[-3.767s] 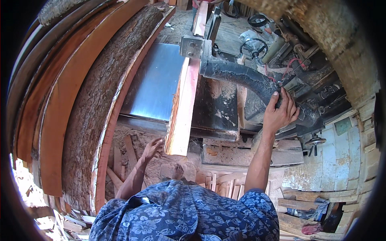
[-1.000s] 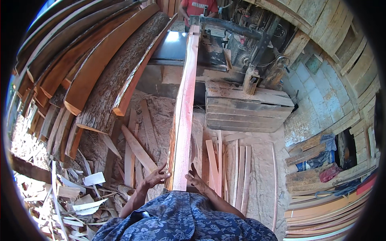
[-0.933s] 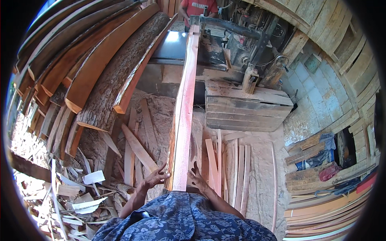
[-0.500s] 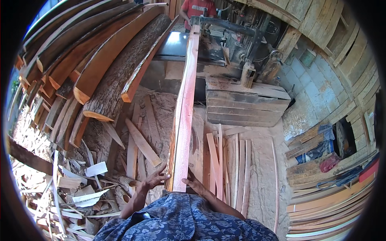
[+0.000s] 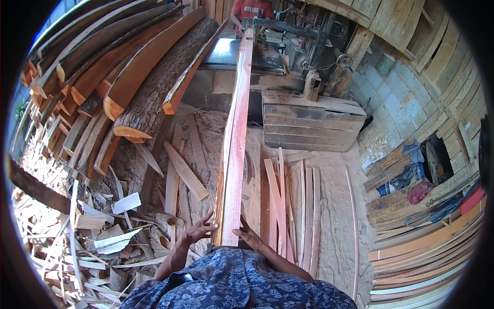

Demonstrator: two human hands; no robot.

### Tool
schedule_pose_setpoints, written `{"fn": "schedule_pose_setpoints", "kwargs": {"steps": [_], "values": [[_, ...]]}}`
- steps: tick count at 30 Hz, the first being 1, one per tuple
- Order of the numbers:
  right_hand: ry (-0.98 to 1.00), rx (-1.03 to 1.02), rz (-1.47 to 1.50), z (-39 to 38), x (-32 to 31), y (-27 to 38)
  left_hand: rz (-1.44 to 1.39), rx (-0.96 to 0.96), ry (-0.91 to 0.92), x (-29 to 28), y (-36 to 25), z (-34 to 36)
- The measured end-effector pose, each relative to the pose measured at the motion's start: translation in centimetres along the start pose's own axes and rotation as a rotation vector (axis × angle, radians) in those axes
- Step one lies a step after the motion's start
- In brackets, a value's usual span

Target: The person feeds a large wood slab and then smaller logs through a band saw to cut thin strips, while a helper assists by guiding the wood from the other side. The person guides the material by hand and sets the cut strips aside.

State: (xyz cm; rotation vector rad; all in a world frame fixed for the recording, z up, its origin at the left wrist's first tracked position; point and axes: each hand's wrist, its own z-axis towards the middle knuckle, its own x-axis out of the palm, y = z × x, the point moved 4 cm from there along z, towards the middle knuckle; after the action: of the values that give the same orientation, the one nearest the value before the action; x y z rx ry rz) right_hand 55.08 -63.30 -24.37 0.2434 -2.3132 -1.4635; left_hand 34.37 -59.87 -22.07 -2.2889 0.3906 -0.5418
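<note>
A long pinkish plank (image 5: 235, 149) with a strip of bark along its left edge runs straight away from my body. Its far end reaches a dark machine table, and its near end is just in front of my waist. My left hand (image 5: 197, 230) holds the bark-side edge, with some fingers spread against it. On the opposite edge, my right hand (image 5: 248, 234) grips with the thumb on top and the other fingers partly hidden. At the far end stands a person in a red shirt (image 5: 252, 9), behind the sawing machine (image 5: 288, 28); that person's hands are hard to make out.
Thick sawn slabs and a bark-covered log (image 5: 164, 82) are stacked at left. Offcuts (image 5: 118, 239) litter the lower left floor. A wooden box (image 5: 311, 123) stands before the machine. Narrow strips (image 5: 307, 216) lie right of the plank, with stacked boards (image 5: 427, 257) farther right.
The machine, box and floor pieces appear slightly higher in the picture. Both hands keep the same hold on the plank's near end.
</note>
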Motion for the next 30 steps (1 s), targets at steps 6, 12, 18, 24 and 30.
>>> {"fn": "schedule_pose_setpoints", "kwargs": {"steps": [6,12,18,24,30], "values": [[-0.037,-0.043,0.02,-3.5,2.7,-1.7,-0.016,0.01,0.003,1.2,3.3,-3.0],[0.001,-0.016,0.089,-7.1,5.3,-3.5,-0.014,0.013,-0.004,2.5,6.4,-6.4],[-0.042,-0.062,0.057,-9.9,7.1,-6.8,-0.02,0.054,0.038,3.8,9.8,-9.0],[-0.052,-0.067,-0.007,-13.8,9.6,-6.2,-0.026,0.038,0.044,4.7,12.6,-11.4],[-0.067,0.119,-0.004,-16.8,11.5,-8.7,-0.019,0.023,0.04,5.5,15.6,-13.9]]}}
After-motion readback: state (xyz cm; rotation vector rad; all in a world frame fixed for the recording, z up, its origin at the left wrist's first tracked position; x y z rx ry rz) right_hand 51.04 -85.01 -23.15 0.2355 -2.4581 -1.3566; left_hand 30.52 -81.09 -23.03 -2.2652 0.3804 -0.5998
